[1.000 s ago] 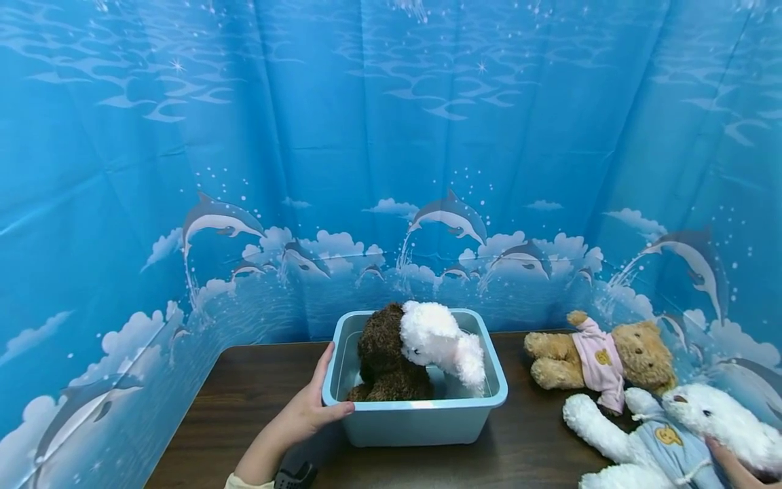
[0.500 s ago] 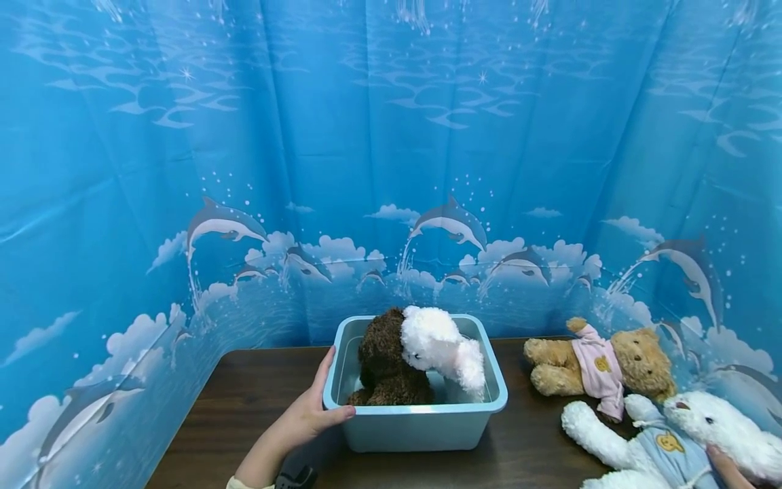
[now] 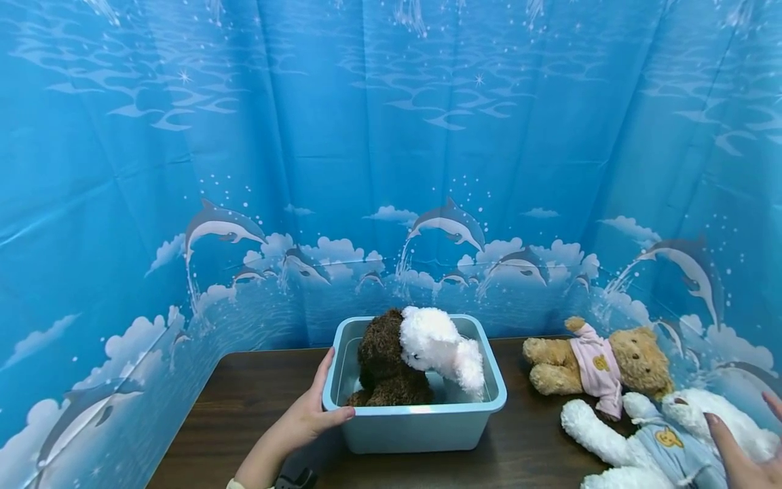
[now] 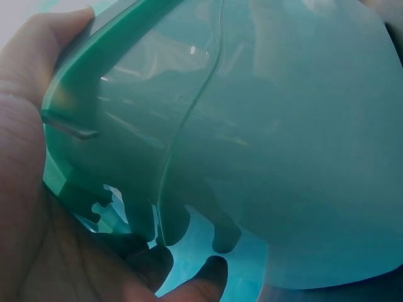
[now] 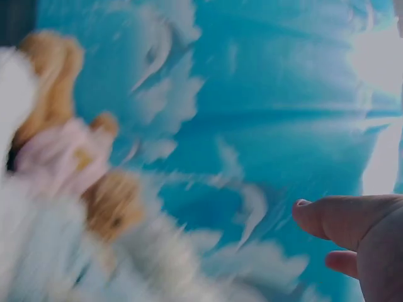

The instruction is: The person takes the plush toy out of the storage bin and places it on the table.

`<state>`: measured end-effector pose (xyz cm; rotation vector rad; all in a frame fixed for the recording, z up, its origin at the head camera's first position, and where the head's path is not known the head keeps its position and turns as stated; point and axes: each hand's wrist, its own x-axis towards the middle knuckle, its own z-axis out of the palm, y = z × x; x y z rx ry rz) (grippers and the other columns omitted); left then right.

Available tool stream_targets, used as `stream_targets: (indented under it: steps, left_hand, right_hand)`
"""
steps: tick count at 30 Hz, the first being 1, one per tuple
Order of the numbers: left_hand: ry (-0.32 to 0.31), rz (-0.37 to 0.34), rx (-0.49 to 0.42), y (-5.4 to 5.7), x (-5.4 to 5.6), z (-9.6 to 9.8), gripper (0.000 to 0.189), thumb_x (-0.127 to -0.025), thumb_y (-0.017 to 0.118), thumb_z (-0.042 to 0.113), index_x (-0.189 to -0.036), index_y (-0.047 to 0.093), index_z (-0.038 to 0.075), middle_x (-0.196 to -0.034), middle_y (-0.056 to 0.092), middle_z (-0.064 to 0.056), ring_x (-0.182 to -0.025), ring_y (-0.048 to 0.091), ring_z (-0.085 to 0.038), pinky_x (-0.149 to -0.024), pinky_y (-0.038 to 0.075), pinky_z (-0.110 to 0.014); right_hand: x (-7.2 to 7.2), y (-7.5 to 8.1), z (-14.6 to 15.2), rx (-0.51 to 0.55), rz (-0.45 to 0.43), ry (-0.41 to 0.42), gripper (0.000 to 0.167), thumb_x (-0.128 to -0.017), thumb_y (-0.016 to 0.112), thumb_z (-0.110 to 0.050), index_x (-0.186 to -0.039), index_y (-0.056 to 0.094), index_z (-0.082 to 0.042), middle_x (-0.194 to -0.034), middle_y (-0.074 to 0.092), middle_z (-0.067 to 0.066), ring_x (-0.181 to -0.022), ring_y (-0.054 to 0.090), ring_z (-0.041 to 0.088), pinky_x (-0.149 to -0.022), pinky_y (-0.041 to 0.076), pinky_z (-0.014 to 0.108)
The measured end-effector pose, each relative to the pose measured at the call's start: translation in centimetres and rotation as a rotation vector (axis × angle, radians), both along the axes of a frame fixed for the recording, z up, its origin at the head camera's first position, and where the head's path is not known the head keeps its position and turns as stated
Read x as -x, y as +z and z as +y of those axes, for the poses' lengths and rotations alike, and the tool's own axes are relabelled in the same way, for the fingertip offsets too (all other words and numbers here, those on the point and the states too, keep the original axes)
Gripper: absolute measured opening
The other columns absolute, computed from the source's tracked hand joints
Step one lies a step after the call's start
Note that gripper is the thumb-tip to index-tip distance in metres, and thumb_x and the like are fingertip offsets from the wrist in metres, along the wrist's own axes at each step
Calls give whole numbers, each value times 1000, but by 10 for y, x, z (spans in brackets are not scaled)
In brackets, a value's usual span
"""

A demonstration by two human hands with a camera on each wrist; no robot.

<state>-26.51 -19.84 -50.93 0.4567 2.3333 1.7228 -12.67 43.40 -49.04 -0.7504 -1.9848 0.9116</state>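
Meanwhile, left hand (image 3: 305, 421) gripping the front-left corner of the pale blue bin (image 3: 421, 426), thumb hooked over its rim. Inside the bin, brown bear (image 3: 381, 363) and white plush (image 3: 440, 343). Right of the bin, right hand (image 3: 742, 455) spread loosely over the white bear in blue (image 3: 647, 445), fingers straight, clasping nothing. Just behind that, tan bear in pink (image 3: 601, 363).

Pale blue bin (image 3: 421, 424), white bear (image 3: 647, 441) supine
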Motion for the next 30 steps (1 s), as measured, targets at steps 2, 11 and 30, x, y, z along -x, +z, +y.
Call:
stream_targets:
  steps: [2,11,30]
  left_hand:
    - [2,2,0,0,0,0,118,-97,81,33,-174,-8,38,-182,9,-23,-153,40,-54,-107,56,-63]
    - [-10,9,-6,1,0,1,119,-97,81,32,-175,-9,35,-182,8,-22,-154,39,-55,-107,56,-63]
    - [25,6,42,2,0,1,119,-96,81,37,-174,-8,39,-181,12,-25,-154,41,-54,-109,54,-63]
  right_hand:
    - [2,19,-17,5,-64,60,73,-111,59,-23,-173,23,-12,-180,17,26,-169,12,45,-135,9,67]
    - [15,80,-66,-94,-71,271,79,-111,61,-15,-174,15,-10,-175,23,31,-160,23,58,-131,20,70]
    - [79,106,-189,-128,145,765,74,-102,79,-22,-166,41,-21,-161,51,21,-151,45,46,-119,35,73]
